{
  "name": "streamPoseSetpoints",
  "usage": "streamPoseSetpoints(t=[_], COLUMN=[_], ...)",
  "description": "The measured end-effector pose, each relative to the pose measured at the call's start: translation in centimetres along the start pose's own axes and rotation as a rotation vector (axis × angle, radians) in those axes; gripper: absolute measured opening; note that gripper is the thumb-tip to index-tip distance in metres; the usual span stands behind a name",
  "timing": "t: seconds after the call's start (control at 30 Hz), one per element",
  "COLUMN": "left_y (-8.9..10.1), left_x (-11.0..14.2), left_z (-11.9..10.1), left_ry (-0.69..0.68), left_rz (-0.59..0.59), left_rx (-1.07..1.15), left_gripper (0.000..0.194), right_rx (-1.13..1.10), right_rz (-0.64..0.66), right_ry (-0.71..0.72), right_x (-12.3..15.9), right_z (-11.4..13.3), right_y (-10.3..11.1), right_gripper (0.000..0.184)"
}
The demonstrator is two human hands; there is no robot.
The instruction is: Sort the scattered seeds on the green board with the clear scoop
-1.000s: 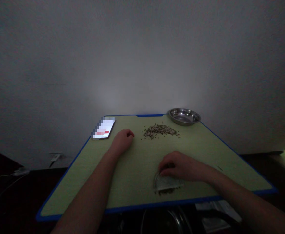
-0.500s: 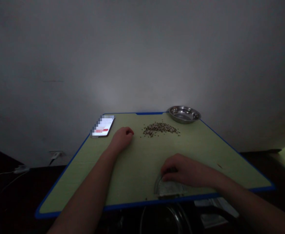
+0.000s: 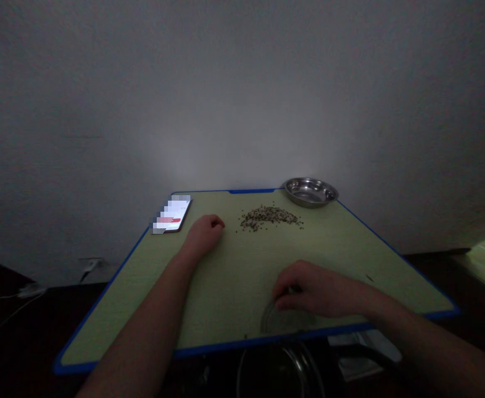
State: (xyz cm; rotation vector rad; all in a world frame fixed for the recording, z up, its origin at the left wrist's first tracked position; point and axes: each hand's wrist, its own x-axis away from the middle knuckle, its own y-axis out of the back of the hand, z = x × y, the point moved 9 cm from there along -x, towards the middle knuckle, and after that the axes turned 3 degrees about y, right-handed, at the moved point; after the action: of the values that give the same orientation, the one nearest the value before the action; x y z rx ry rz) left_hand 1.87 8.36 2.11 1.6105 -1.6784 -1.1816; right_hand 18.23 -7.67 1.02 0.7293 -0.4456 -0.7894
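My right hand (image 3: 304, 290) is closed with thumb and fingers on a clear half-round protractor (image 3: 281, 321), whose straight side lies along the table's front edge. A few small dark grains (image 3: 292, 334) lie at that edge beside it. My left hand (image 3: 206, 232) rests on the table, fingers curled in, with nothing visible in them. To its right is a loose heap of small brown and pale grains (image 3: 269, 217). Below the front edge stands a pot (image 3: 269, 370) with a shiny rim and a dark handle; its inside is too dark to make out.
The pale green table (image 3: 234, 298) has a blue rim. A steel bowl (image 3: 311, 193) stands at its back right corner. A lit phone (image 3: 178, 213) lies at the left. A small dark sliver (image 3: 369, 278) is near my right wrist. Behind is a grey wall (image 3: 242, 99).
My right hand has drawn the protractor toward me to the front edge. Most of the grains in front of it have gone from the tabletop. My left hand stays in place.
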Motion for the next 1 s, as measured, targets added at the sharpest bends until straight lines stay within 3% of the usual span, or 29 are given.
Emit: streamPoseSetpoints(t=[0.2, 0.33, 0.43, 0.53, 0.67, 1.0], left_y=[-0.1, -0.1, 0.1, 0.2, 0.2, 0.1], left_x=[0.0, 0.0, 0.1, 0.2, 0.2, 0.1], left_z=[0.0, -0.1, -0.2, -0.3, -0.4, -0.2], left_ry=[0.006, 0.007, 0.002, -0.004, -0.009, -0.002], left_rz=[0.010, 0.016, 0.009, 0.008, 0.012, 0.003], left_rx=[0.004, 0.004, 0.004, -0.002, 0.002, -0.003], left_gripper=[0.028, 0.029, 0.029, 0.028, 0.028, 0.028], right_rx=[0.006, 0.057, 0.120, 0.122, 0.094, -0.010], right_rz=[-0.015, -0.121, -0.270, -0.318, -0.262, -0.088], right_ry=[0.010, -0.013, -0.089, -0.169, -0.168, -0.112], right_x=[0.3, 0.7, 1.1, 1.4, 1.3, 0.9], right_z=[0.5, 0.2, -2.3, -5.8, -7.4, -3.2], right_y=[0.1, 3.2, 6.8, 8.4, 7.1, 1.7], right_gripper=[0.018, 0.019, 0.022, 0.024, 0.025, 0.022])
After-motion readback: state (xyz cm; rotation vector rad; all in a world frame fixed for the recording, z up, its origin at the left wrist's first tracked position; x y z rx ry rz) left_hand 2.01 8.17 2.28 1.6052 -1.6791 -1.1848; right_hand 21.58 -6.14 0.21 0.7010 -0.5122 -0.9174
